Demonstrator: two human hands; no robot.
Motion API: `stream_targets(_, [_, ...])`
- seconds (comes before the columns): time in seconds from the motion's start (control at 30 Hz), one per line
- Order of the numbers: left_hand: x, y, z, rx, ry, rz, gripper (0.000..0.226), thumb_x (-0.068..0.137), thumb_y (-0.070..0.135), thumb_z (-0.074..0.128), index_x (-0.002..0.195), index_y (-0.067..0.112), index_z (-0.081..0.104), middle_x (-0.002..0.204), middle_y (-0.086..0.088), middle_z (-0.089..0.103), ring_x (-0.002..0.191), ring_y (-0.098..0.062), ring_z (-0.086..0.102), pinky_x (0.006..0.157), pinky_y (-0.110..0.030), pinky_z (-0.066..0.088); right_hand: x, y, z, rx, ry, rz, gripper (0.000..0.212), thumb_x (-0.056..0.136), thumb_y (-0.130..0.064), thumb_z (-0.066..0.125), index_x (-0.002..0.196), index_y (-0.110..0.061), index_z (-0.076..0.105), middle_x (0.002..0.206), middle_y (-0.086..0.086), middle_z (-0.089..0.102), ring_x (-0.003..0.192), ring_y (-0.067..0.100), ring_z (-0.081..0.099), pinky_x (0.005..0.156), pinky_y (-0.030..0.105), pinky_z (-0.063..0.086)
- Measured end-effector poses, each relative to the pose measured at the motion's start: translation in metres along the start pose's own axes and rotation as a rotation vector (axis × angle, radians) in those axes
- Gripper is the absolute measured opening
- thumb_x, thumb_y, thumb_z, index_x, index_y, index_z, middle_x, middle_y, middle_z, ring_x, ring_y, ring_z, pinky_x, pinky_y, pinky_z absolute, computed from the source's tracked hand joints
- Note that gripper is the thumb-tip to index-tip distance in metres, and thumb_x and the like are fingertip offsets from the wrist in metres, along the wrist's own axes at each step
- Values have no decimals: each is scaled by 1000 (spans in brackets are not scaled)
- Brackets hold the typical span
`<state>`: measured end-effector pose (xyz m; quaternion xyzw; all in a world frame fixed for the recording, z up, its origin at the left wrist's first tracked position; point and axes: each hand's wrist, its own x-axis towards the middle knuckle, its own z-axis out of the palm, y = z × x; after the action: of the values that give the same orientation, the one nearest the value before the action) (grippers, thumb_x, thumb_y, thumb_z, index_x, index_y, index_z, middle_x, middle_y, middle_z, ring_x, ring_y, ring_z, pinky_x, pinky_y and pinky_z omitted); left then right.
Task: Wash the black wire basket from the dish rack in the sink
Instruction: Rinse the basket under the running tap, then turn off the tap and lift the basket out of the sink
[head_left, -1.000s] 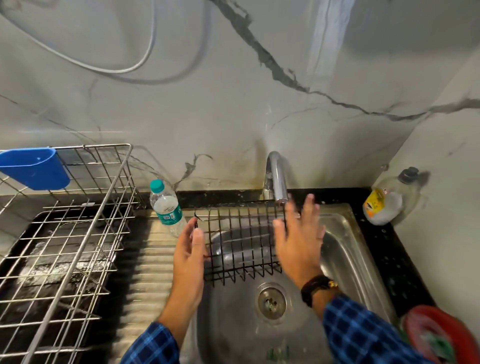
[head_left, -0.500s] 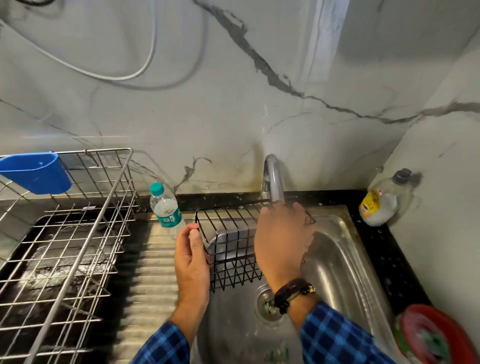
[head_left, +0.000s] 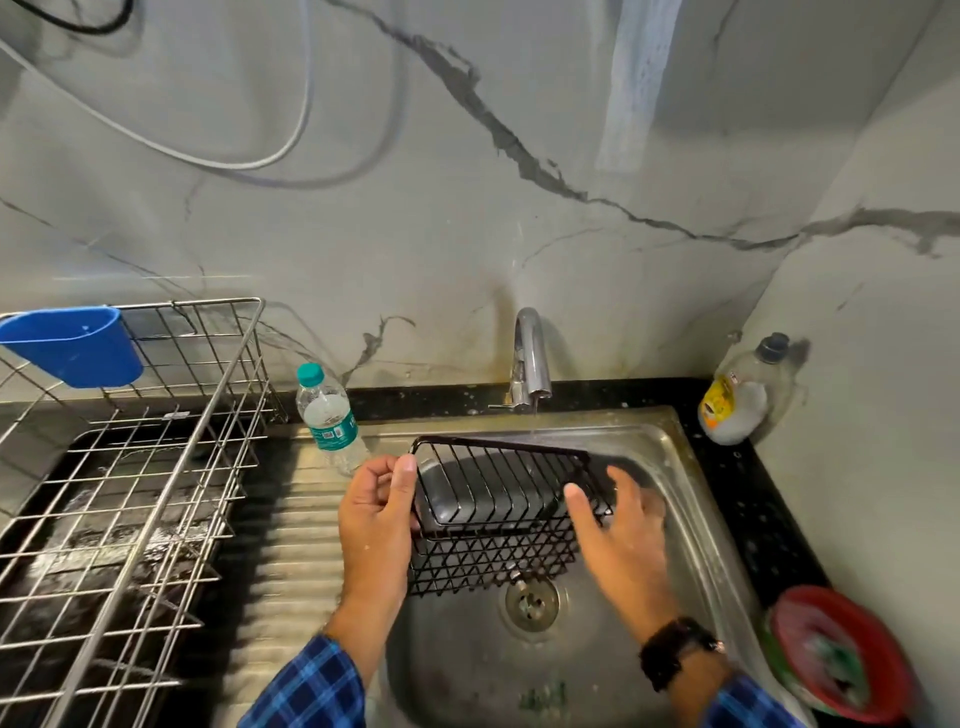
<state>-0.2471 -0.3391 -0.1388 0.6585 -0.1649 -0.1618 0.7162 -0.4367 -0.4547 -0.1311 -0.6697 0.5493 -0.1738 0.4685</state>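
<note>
The black wire basket (head_left: 493, 519) hangs over the steel sink (head_left: 670, 499), tilted with its open side towards me, under the tap (head_left: 530, 358), from which a thin stream of water runs. My left hand (head_left: 376, 525) grips the basket's left edge, thumb on the rim. My right hand (head_left: 618, 535) lies against the basket's right end with fingers spread and straight; it is blurred. The steel dish rack (head_left: 156, 467) stands on the left.
A blue plastic cup (head_left: 72, 345) hangs on the rack's back corner. A small water bottle (head_left: 330, 413) stands by the ribbed drainboard (head_left: 291, 545). A soap bottle (head_left: 743, 395) sits in the right corner. A red round dish (head_left: 841, 654) lies at the counter's right edge. The drain (head_left: 531, 603) is below the basket.
The basket has turned from standing upright on edge to tilted open towards me. My right hand came off the tap area and down to the basket's right end.
</note>
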Motion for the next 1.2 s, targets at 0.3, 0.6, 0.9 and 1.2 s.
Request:
stream_targets(0.3, [8,-22,-5,420,-392,-164,31,102,48,46,102,25,66,89,-11,70,76,-26,68,74,-40,59,1,63,-46,505,-246,336,112,68,-41,86,157,-35,19,159,10,30,107,23,59,79,49,62])
stream_targets(0.6, [112,-25,81,807,-590,-238,48,103,14,41,151,17,42,143,-7,56,121,-26,59,102,-39,47,-1,66,-37,152,-91,288,96,83,-32,78,158,-26,18,160,16,21,101,22,55,70,38,64])
stream_targets(0.9, [145,-37,115,473,-573,-527,29,102,1,48,126,9,62,113,-7,72,109,-21,68,102,-38,53,18,63,-42,273,-81,354,101,82,-30,79,159,-23,15,158,14,26,92,17,56,63,33,62])
stream_targets(1.2, [145,-45,112,370,-522,-538,25,100,6,55,123,7,65,108,-7,73,97,-16,70,99,-36,55,25,51,-46,257,-128,312,101,82,-38,78,159,-21,15,162,12,20,114,27,54,70,34,63])
